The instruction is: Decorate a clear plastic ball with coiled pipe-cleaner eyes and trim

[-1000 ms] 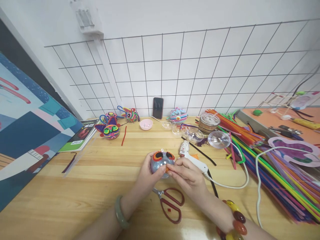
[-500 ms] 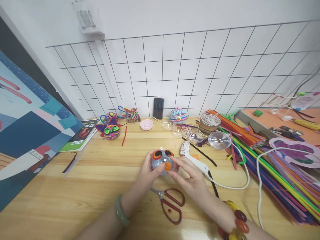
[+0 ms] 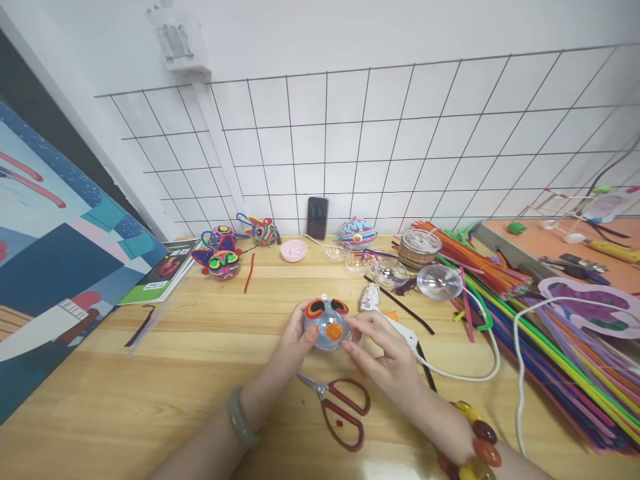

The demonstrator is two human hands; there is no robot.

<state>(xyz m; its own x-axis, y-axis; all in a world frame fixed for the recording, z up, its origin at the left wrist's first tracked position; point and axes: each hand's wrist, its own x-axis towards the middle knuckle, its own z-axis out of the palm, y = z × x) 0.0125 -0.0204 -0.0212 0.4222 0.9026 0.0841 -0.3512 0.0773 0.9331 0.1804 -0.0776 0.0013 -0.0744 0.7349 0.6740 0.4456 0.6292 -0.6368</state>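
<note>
At lower centre, the clear ball (image 3: 326, 319) is gripped by the left hand (image 3: 294, 343) and right hand (image 3: 387, 350); its orange disc (image 3: 334, 332) could be dislodged by slipping fingers.

The ball (image 3: 327, 317) is glossy, see-through plastic; its orange disc (image 3: 334, 331) looks matt and fuzzy. The surface (image 3: 200, 373) is smooth wood with a sheen. The scissors (image 3: 323, 387) show shiny metal blades.

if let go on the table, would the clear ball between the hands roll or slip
The clear ball would probably roll, given its rounded shape. Its glossy surface may be slippery, and its see-through shell looks light.
</note>
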